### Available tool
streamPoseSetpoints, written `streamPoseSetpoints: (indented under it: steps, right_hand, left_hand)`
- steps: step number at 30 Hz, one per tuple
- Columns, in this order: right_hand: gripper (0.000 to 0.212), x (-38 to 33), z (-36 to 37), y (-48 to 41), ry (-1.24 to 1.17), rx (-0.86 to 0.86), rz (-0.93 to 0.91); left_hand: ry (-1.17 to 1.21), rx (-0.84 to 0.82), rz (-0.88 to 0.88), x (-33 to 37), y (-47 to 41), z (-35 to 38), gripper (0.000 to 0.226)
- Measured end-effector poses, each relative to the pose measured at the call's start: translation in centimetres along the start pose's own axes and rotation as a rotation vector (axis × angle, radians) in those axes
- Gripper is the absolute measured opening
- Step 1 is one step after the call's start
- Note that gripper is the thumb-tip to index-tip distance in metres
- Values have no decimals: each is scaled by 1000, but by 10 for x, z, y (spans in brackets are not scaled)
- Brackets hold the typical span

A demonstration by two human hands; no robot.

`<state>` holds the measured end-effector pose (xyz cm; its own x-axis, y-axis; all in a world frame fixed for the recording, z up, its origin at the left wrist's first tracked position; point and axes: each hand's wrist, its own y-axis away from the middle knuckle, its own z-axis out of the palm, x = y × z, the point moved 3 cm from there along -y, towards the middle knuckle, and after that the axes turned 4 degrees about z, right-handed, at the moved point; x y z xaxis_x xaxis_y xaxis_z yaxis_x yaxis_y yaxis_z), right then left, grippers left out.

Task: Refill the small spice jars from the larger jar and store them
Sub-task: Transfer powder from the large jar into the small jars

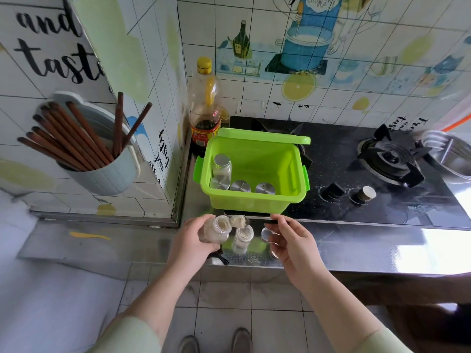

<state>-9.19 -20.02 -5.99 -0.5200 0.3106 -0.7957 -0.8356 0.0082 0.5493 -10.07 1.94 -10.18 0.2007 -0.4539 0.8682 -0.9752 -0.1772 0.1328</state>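
The steel counter (356,240) runs across the view, and its front edge passes just beneath both hands. Bare metal stretches from the hands toward 3 o'clock. The black hob (331,174) fills the area from 12 to 2 o'clock, with a steel pan (448,154) at its far right. Toward 9 o'clock the counter ends at a tiled wall corner, where a chopstick holder (107,171) hangs. The green box (244,200) stands at 12 o'clock, just beyond the hands, with its lid tipped up at the back. Four capped jars (240,186) sit along its left and near walls, and the right half of its floor is open. A dark-sauce bottle (205,105) stands behind the box at 11 o'clock.

The left hand (191,238) comes in from 7 o'clock with its fingers wrapped round the larger jar (216,231) — the jar is tilted, its open mouth facing 3 o'clock. The right hand (293,240) comes in from 5 o'clock and pinches the spoon (238,221) by its handle between thumb and forefinger, the other fingers loosely curled. The spoon's bowl, heaped with pale powder, is at the larger jar's mouth. Just below the bowl, toward 5 o'clock, the open small jar (243,235) stands upright on the counter between the two hands, touched by neither. A round lid (266,234) shows just beside the right fingertips — whether it touches them is unclear.
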Motion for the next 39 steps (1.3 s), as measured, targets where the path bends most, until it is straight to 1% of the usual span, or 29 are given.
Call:
streamPoseSetpoints:
  steps: [8, 12, 15, 19, 21, 24, 26, 29, 31, 33, 36, 39]
  right_hand:
    - [19, 16, -22, -20, 66, 144, 39]
    - [16, 21, -24, -28, 162, 194, 20]
    - [16, 24, -24, -36, 279, 212, -29]
    - [19, 28, -20, -49, 555, 195, -126]
    - [18, 27, -13, -50, 736, 155, -228]
    - [19, 28, -2, -46, 1123, -10, -469]
    - [21, 34, 2, -43, 1327, -116, -544]
    - [20, 39, 2, -39, 1462, -171, -656]
    - [19, 40, 1, -35, 1451, -140, -699]
    - [19, 39, -2, -32, 1362, -82, -679]
    - [16, 34, -6, -28, 1062, 12, -562]
    - [16, 27, -12, -25, 736, 153, -380]
  left_hand:
    - [132, 62, -138, -9, 3, -7, 66]
    - [147, 67, -180, -14, 2, -6, 66]
    - [152, 64, -196, -15, 1, -6, 66]
    - [149, 57, -203, -11, -1, -5, 66]
    - [144, 49, -204, -9, -2, -5, 66]
    - [159, 37, -191, -5, -3, -5, 64]
    - [165, 37, -188, -4, -3, -5, 64]
    - [171, 36, -183, -3, -4, -5, 63]
    - [170, 32, -181, -3, -3, -5, 64]
    - [168, 30, -166, -3, -2, -4, 64]
    - [163, 32, -143, -1, 0, -4, 65]
    - [144, 33, -132, -1, 2, -3, 67]
